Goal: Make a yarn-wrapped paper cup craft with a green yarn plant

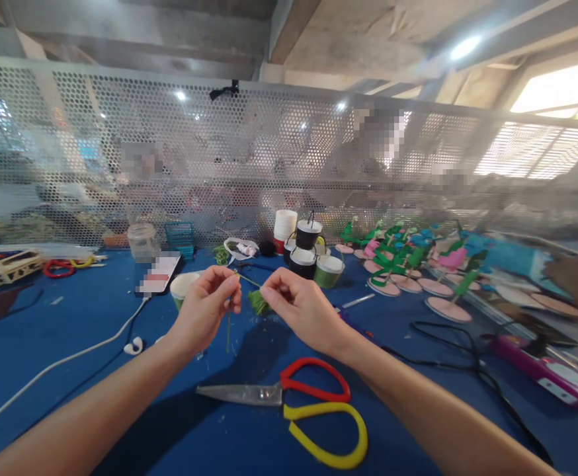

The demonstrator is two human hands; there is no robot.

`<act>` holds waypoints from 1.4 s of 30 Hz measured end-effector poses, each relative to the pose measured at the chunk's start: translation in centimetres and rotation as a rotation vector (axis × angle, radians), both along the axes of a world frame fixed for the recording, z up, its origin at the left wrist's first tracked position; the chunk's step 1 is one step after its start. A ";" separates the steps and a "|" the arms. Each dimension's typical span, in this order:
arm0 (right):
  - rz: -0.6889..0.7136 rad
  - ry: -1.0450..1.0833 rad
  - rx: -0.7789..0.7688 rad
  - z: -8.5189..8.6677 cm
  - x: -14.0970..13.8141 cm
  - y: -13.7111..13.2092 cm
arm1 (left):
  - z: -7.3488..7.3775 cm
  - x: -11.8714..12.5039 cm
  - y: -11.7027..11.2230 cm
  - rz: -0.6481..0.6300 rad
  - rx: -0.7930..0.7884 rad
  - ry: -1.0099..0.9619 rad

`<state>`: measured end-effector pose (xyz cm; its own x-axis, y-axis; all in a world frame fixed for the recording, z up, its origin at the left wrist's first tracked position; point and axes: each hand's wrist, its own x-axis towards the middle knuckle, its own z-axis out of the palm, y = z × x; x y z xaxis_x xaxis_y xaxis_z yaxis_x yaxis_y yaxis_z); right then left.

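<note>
My left hand (208, 307) is closed in a pinch on a thin green strand (247, 280), and a loose end hangs below its fingers. The strand stretches across to my right hand (301, 307), whose thumb and fingers are pinched together on it. A small green bundle (258, 303) shows beside the right fingertips; whether that hand also touches it I cannot tell. Below both hands, scissors (269, 395) with one red and one yellow handle lie on the blue table (165, 410), blades pointing left. A pale cup (182, 284) stands just behind my left wrist.
Several small buckets (303, 263) and stacked white cups (286, 225) stand at the back. Green and pink figures on round bases (448, 309) crowd the right, near another person's hand (577, 277). A purple power strip (541, 370), a phone (160, 272) and cables lie about. A perforated screen (249, 152) rises behind.
</note>
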<state>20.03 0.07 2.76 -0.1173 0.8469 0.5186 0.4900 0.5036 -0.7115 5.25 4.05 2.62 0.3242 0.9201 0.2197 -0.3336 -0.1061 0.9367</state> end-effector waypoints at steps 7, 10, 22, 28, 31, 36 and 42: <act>-0.003 -0.039 0.002 -0.5 -0.4 -0.8 | -0.2 0.3 -0.4 0.030 -0.038 0.016; 0.000 -0.061 0.013 -0.5 -0.4 -1.1 | -0.2 0.4 -0.5 0.035 -0.044 0.038; -0.027 -0.108 -0.001 -0.8 -0.5 -1.4 | -0.1 0.4 -0.6 0.056 -0.077 0.055; -0.110 -0.211 -0.076 -1.4 1.2 -0.8 | 0.1 0.2 -0.6 -0.016 -0.013 0.025; -0.206 -0.244 -0.081 -1.7 2.4 -1.2 | 0.2 0.2 -0.6 -0.045 0.008 0.051; -0.016 -0.504 -0.268 -2.5 3.0 -5.1 | 0.4 0.1 -0.7 -0.062 0.043 0.105; 0.057 -0.757 -0.375 -4.6 1.7 -7.5 | 0.6 0.1 -0.7 -0.027 0.053 0.138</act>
<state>21.78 -7.47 -1.84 -0.3674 0.9295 -0.0313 0.8827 0.3378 -0.3267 5.35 3.34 3.26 0.3791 0.8989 0.2195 -0.2053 -0.1496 0.9672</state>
